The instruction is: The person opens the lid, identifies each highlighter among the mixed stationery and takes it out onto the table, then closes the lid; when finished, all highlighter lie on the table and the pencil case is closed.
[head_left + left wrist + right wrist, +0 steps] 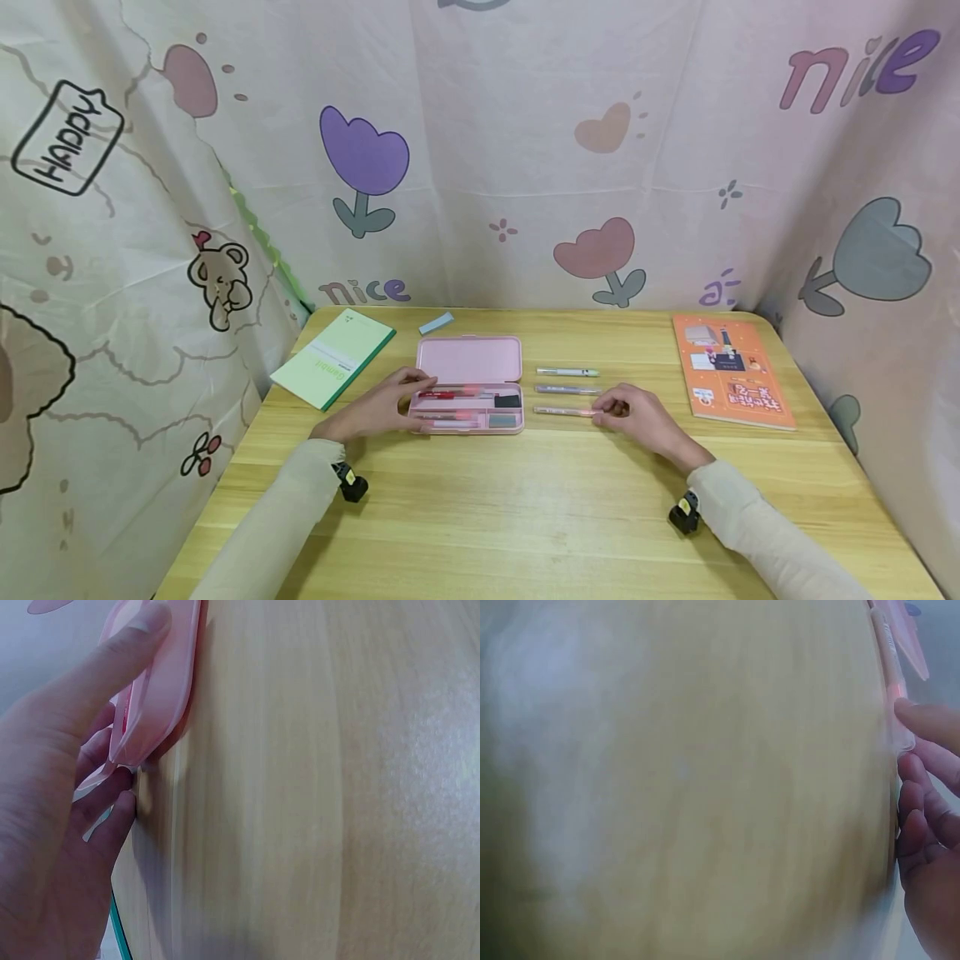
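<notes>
A pink pencil case lies with its lid folded back. My left hand grips its left end, thumb on the near side and fingers round the far side. Inside the case are a red pen, more pens in two compartments, a black block and a grey block. To the right of the case, three pens lie in a column. My right hand pinches the right end of the nearest, a pinkish clear pen, between thumb and fingers; this pen appears at the right wrist view's edge.
A purple-grey pen and a white pen with a green end lie beyond the pinched pen. A green notebook is at the left, an orange booklet at the right. A small blue strip lies behind the case.
</notes>
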The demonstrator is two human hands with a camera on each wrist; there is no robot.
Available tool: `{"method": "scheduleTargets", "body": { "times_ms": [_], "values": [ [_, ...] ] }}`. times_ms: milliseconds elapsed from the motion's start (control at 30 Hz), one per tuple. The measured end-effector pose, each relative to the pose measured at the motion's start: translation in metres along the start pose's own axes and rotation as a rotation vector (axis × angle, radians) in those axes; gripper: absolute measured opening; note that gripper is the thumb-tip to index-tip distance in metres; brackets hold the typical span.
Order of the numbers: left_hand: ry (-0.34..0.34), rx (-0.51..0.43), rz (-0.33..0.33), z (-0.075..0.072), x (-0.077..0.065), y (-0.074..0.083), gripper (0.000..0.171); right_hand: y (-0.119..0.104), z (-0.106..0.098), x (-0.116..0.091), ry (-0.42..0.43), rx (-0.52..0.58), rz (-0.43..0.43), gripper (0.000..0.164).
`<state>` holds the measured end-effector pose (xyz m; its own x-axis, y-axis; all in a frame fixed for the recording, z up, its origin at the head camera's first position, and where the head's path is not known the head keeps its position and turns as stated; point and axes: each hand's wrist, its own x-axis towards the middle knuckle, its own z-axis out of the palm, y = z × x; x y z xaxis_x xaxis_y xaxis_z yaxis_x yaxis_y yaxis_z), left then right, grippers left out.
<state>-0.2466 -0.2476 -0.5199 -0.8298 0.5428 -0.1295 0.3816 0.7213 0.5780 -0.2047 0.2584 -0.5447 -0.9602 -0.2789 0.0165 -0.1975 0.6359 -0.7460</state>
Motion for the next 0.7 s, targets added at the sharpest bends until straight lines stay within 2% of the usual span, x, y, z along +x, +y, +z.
{"method": "scheduleTargets", "body": {
  "times_ms": [200,367,500,700],
  "values": [
    [0.0,-0.007,-0.011,0.001,0.0,0.0,0.103,-0.007,-0.003,0.003,0.037,0.028,-0.001,0.027],
    [-0.001,-0.006,-0.022,0.0,-0.001,0.001,0.102,-0.033,0.002,0.013,0.051,0.081,-0.043,0.029],
    [-0.006,-0.009,-0.027,0.0,-0.001,0.0,0.1,-0.061,0.02,0.023,0.01,0.126,-0.108,0.031],
    [-0.012,-0.019,-0.023,0.0,-0.001,0.0,0.099,-0.095,0.062,0.035,-0.082,0.181,-0.199,0.027]
  ]
}}
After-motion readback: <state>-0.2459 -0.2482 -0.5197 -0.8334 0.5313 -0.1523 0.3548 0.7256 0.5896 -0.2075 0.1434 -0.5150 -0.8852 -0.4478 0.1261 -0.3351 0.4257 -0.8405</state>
